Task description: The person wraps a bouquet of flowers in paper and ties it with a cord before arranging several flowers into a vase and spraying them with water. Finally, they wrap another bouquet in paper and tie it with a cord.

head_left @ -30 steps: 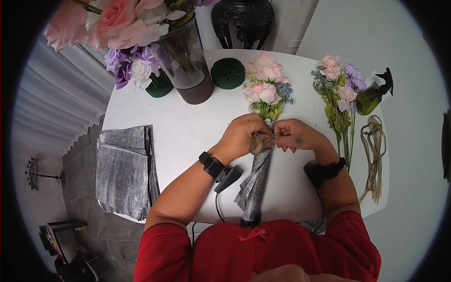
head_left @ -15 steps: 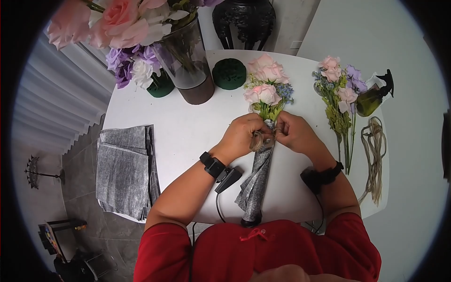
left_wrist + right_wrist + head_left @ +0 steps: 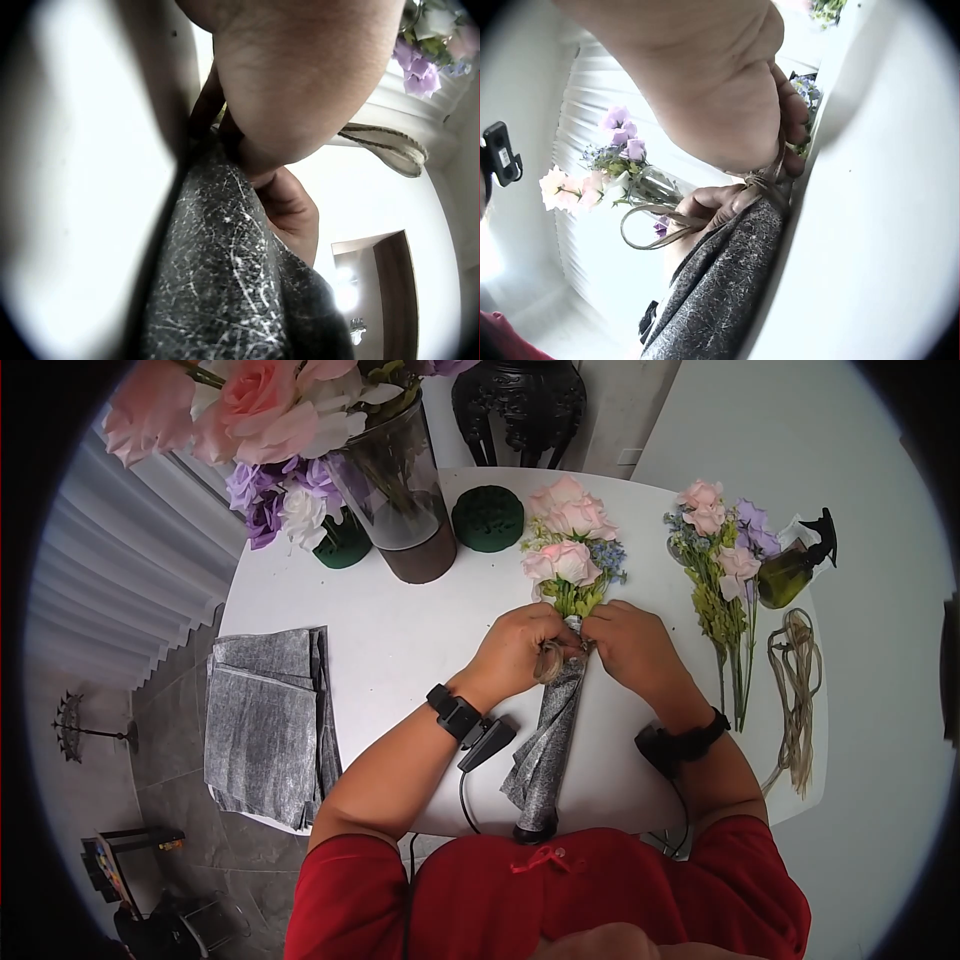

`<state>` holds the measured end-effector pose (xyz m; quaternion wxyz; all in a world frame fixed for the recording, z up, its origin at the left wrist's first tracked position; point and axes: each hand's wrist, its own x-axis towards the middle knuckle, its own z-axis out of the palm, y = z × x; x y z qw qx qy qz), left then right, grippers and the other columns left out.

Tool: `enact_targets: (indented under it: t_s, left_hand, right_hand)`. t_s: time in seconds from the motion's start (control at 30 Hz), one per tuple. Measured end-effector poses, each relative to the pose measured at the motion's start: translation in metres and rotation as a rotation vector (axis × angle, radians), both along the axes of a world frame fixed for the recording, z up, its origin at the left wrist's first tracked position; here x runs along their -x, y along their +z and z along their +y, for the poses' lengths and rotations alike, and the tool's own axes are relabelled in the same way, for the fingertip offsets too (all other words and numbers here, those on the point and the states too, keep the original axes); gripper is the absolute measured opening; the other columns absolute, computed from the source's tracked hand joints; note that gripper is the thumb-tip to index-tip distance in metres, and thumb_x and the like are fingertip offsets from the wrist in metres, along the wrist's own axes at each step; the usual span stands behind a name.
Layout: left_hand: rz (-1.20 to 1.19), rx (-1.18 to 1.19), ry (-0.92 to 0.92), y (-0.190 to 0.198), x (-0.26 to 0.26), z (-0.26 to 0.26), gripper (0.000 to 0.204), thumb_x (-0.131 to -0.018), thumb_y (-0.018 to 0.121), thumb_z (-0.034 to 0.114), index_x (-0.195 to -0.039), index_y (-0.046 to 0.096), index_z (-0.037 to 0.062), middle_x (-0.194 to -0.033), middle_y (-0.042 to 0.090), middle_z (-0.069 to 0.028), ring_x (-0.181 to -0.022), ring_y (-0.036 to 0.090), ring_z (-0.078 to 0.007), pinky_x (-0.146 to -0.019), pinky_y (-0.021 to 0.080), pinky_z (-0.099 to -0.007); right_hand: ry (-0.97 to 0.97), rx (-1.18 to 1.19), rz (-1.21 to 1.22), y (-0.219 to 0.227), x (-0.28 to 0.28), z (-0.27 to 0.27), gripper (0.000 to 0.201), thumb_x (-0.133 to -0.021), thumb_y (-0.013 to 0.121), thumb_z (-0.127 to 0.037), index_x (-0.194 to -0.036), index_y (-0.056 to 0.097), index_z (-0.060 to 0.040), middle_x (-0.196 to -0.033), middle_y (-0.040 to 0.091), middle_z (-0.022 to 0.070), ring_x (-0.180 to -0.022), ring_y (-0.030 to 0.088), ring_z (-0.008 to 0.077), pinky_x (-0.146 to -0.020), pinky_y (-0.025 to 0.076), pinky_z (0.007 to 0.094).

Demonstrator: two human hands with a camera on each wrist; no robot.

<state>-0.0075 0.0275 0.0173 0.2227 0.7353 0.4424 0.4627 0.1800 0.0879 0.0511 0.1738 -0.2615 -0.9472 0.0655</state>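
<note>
A bouquet of pink roses (image 3: 562, 560) with small blue flowers lies in front of me, its stems rolled in grey mottled wrapping (image 3: 548, 745). My left hand (image 3: 515, 648) grips the neck of the wrap, and a loop of tan ribbon (image 3: 548, 662) sticks out by its fingers. From the other side, my right hand (image 3: 632, 645) pinches the ribbon at the neck. In the right wrist view the ribbon is wound around the top of the wrap (image 3: 727, 285), with a loop (image 3: 626, 229) out to the left. Palms hide most of the fingertips in both wrist views.
Grey wrapping sheets (image 3: 262, 730) are stacked at the table's left. To the right lie a second flower bunch (image 3: 720, 550), a green spray bottle (image 3: 788, 575) and a tan ribbon bundle (image 3: 795, 700). A tall vase (image 3: 412, 530) and dark green foam (image 3: 488, 518) stand behind.
My right hand has turned over and shifted up along the neck, its fingers now curled in against the ribbon. The left hand keeps its place, and the bouquet has barely moved.
</note>
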Motion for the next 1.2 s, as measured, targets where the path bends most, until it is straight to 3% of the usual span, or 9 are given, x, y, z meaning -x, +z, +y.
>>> enact_targets:
  t_s: [0.33,0.43,0.5,0.73,0.8,0.9,1.1,1.2]
  left_hand:
    - [-0.028,0.016,0.008,-0.001,-0.001,0.000,0.016,-0.066,0.077,0.002,-0.078,0.066,0.0047,-0.076,0.062,-0.0063,-0.071,0.059,-0.0214,-0.064,0.047,-0.0306]
    - [-0.023,0.020,0.014,-0.003,0.000,0.000,0.016,-0.066,0.077,0.002,-0.078,0.066,0.0048,-0.075,0.062,-0.0064,-0.069,0.058,-0.0215,-0.063,0.047,-0.0305]
    - [-0.028,0.030,0.021,-0.002,-0.001,0.000,0.016,-0.066,0.077,0.002,-0.078,0.065,0.0048,-0.075,0.062,-0.0064,-0.069,0.058,-0.0215,-0.063,0.047,-0.0305]
    - [-0.034,0.037,0.031,0.001,-0.002,-0.001,0.016,-0.066,0.077,0.002,-0.076,0.065,0.0050,-0.074,0.061,-0.0060,-0.068,0.059,-0.0206,-0.062,0.047,-0.0300]
    - [-0.035,0.028,0.031,-0.002,-0.002,0.000,0.016,-0.066,0.077,0.002,-0.076,0.065,0.0052,-0.074,0.061,-0.0058,-0.068,0.058,-0.0204,-0.062,0.047,-0.0298]
    - [-0.037,0.028,0.035,-0.003,-0.001,0.001,0.016,-0.066,0.077,0.003,-0.076,0.065,0.0054,-0.074,0.062,-0.0057,-0.068,0.059,-0.0202,-0.062,0.047,-0.0296]
    - [-0.067,0.032,0.040,-0.005,-0.001,0.000,0.016,-0.066,0.078,0.004,-0.076,0.066,0.0055,-0.073,0.062,-0.0054,-0.069,0.059,-0.0203,-0.063,0.047,-0.0300]
    - [-0.069,0.038,0.029,-0.006,-0.002,0.002,0.015,-0.066,0.078,0.005,-0.076,0.066,0.0055,-0.074,0.062,-0.0051,-0.070,0.059,-0.0205,-0.064,0.047,-0.0301]
  right_hand:
    - [0.012,0.030,0.022,-0.016,0.000,0.011,0.009,-0.068,0.059,-0.005,-0.075,0.060,-0.0102,-0.073,0.057,0.0042,-0.078,0.057,0.0250,-0.065,0.048,0.0366]
    - [0.030,0.140,0.063,-0.021,-0.003,0.015,0.006,-0.073,0.057,-0.004,-0.075,0.061,-0.0085,-0.072,0.059,0.0071,-0.071,0.058,0.0257,-0.063,0.048,0.0367]
    - [-0.140,0.687,0.053,-0.024,-0.003,0.017,0.010,-0.078,0.052,-0.003,-0.078,0.061,-0.0063,-0.069,0.061,0.0101,-0.065,0.060,0.0255,-0.061,0.047,0.0358]
    - [-0.038,0.820,0.104,-0.035,-0.010,0.028,0.016,-0.078,0.046,0.001,-0.081,0.061,-0.0039,-0.067,0.061,0.0074,-0.062,0.061,0.0174,-0.059,0.047,0.0301]
    - [0.002,1.065,0.174,-0.036,-0.012,0.033,0.017,-0.080,0.043,0.001,-0.081,0.060,-0.0016,-0.070,0.061,0.0038,-0.064,0.061,0.0131,-0.058,0.047,0.0263]
    - [0.044,1.180,0.216,-0.025,-0.015,0.036,0.018,-0.081,0.042,0.000,-0.081,0.059,-0.0016,-0.074,0.062,0.0018,-0.067,0.062,0.0103,-0.057,0.046,0.0230]
    - [-0.059,1.240,0.249,-0.015,-0.014,0.034,0.017,-0.081,0.043,-0.001,-0.082,0.060,-0.0053,-0.075,0.062,0.0008,-0.067,0.061,0.0071,-0.055,0.043,0.0206]
    - [-0.003,1.214,0.286,-0.030,-0.016,0.039,0.018,-0.081,0.042,-0.001,-0.082,0.060,-0.0032,-0.074,0.062,0.0021,-0.064,0.060,0.0091,-0.056,0.045,0.0220]
